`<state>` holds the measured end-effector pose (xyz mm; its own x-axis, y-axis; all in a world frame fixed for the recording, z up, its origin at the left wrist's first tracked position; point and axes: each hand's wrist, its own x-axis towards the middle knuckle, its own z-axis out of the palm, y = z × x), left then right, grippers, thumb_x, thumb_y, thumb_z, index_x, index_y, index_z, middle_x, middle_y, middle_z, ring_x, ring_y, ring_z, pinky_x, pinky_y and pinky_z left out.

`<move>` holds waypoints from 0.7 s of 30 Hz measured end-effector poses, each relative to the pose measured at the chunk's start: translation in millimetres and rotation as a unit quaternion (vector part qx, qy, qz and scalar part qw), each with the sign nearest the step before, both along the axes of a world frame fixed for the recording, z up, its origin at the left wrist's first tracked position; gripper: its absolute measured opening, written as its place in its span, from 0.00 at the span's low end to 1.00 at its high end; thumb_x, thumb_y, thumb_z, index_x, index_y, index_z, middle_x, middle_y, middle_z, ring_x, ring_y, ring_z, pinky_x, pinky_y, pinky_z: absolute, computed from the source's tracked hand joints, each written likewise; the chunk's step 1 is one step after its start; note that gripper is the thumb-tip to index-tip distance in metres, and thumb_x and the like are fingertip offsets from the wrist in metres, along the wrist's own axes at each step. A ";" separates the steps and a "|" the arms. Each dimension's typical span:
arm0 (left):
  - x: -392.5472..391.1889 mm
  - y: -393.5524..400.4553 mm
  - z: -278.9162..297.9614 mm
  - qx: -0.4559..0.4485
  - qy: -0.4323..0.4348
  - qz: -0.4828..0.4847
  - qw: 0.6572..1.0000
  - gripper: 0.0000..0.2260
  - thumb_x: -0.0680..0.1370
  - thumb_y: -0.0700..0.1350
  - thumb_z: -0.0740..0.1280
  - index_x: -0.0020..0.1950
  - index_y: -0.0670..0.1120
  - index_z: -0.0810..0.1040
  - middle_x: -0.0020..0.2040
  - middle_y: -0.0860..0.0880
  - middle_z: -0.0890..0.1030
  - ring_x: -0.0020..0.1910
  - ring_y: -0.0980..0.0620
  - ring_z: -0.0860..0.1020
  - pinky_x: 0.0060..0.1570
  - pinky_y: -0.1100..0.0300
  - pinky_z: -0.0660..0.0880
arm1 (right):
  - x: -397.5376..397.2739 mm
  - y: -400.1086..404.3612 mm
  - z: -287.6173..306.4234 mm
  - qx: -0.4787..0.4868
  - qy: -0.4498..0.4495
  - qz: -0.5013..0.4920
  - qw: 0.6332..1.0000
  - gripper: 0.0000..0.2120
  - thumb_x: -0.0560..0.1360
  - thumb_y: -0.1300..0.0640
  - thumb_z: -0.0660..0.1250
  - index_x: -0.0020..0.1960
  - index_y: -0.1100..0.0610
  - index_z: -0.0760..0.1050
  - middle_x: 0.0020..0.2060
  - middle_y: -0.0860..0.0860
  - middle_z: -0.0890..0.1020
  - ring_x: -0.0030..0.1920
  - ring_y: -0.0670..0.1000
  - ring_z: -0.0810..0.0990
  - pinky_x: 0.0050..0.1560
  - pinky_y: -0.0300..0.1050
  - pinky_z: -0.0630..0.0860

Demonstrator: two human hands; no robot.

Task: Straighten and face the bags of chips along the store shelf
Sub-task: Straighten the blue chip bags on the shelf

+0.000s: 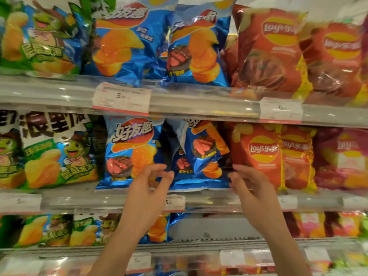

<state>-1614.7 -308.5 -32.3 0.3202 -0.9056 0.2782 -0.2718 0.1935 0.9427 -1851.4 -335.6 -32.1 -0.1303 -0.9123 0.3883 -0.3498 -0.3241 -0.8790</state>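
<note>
On the middle shelf (211, 201) a blue chip bag (201, 150) leans crooked, tilted to the right over another blue bag behind it. An upright blue bag (129, 150) stands to its left. My left hand (149, 186) hovers in front of the gap between the two blue bags, fingers loosely curled, holding nothing. My right hand (251, 184) is at the crooked bag's lower right, fingers relaxed, beside a red Lay's bag (260, 154). Whether either hand touches a bag I cannot tell.
Green bags (49, 154) fill the left of the middle shelf, red and pink Lay's bags (338, 156) the right. The upper shelf (199, 98) carries green, blue and red bags with price tags (121, 98). A lower shelf shows a bare gap (211, 228).
</note>
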 end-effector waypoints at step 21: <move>-37.7 -59.7 38.7 -0.038 -0.060 -0.083 0.994 0.29 0.78 0.47 0.72 0.73 0.65 0.65 0.62 0.61 0.78 0.61 0.60 0.78 0.65 0.53 0.75 | -18.2 -21.3 21.6 0.056 0.011 0.070 0.996 0.33 0.74 0.37 0.65 0.76 0.43 0.62 0.68 0.44 0.75 0.59 0.39 0.77 0.63 0.48 0.77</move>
